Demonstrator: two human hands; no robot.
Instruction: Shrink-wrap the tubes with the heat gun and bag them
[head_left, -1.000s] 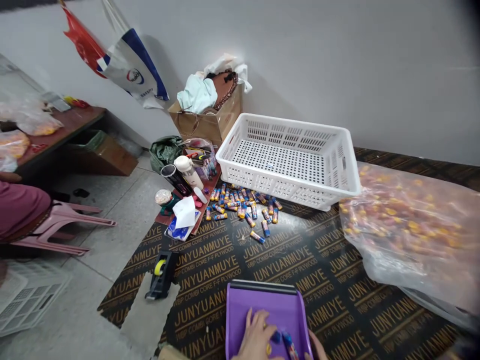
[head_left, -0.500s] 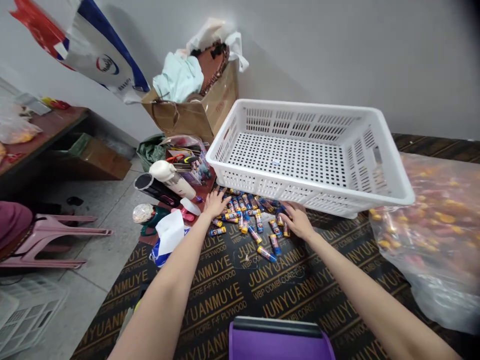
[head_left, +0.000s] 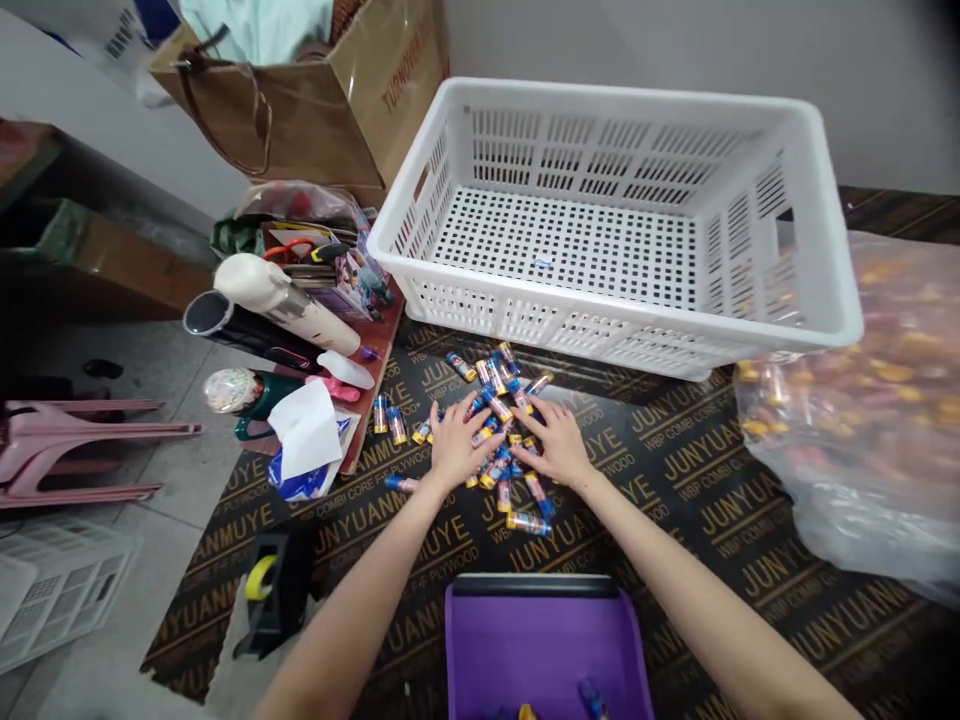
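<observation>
Several small blue-and-orange wrapped tubes (head_left: 498,392) lie in a heap on the dark printed plywood table (head_left: 675,480). My left hand (head_left: 454,445) rests flat on the left side of the heap, fingers spread. Beside it, my right hand (head_left: 553,440) lies flat on the right side of the heap, fingers apart. Both palms cover some tubes. A purple tray (head_left: 545,645) sits at the near edge below my forearms, with a couple of tubes at its near end. An empty white slotted basket (head_left: 825,300) stands just behind the heap.
A big clear bag of orange-yellow items (head_left: 862,400) fills the right. On the left stand a wooden tray with bottles, a cup and tissue (head_left: 304,430), a brown paper bag (head_left: 337,100) and a tape dispenser (head_left: 270,590). A pink stool (head_left: 67,450) stands on the floor.
Both hands left the purple tray, reached out to the heap near the basket, and have drawn the tubes together and nearer. The view has tilted down and closer.
</observation>
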